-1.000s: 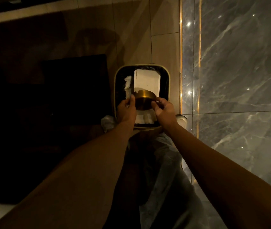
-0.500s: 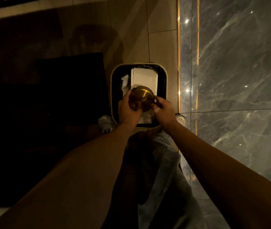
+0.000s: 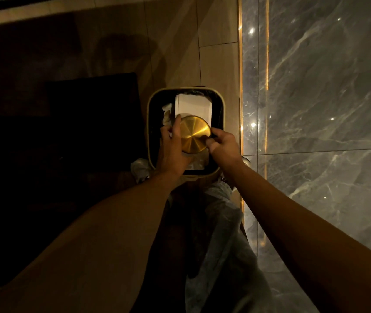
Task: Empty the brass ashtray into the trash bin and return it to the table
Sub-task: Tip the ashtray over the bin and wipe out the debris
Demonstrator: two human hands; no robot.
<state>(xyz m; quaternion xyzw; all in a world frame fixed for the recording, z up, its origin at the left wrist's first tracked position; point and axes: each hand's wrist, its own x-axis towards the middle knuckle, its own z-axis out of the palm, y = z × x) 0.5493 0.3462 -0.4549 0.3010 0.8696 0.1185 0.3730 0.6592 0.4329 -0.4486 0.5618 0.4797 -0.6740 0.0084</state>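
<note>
The round brass ashtray [image 3: 194, 134] is turned upside down over the trash bin [image 3: 150, 123], its flat shiny bottom facing me. My left hand [image 3: 171, 150] grips its left edge and my right hand [image 3: 221, 144] pinches its right edge. The bin is a rounded square with a pale rim and a dark liner. Inside it lie a white box [image 3: 193, 105] and crumpled white paper [image 3: 166, 114]. The ashtray's inside is hidden from me.
A grey marble wall [image 3: 315, 98] with a lit gold strip [image 3: 239, 64] runs close along the bin's right side. Dark furniture [image 3: 78, 123] stands to the left. Pale floor tiles [image 3: 216, 64] lie beyond the bin. My legs are below my arms.
The ashtray has tipped from tilted, rim showing, to fully upside down over the bin. Both hands stayed on its edges and rotated with it.
</note>
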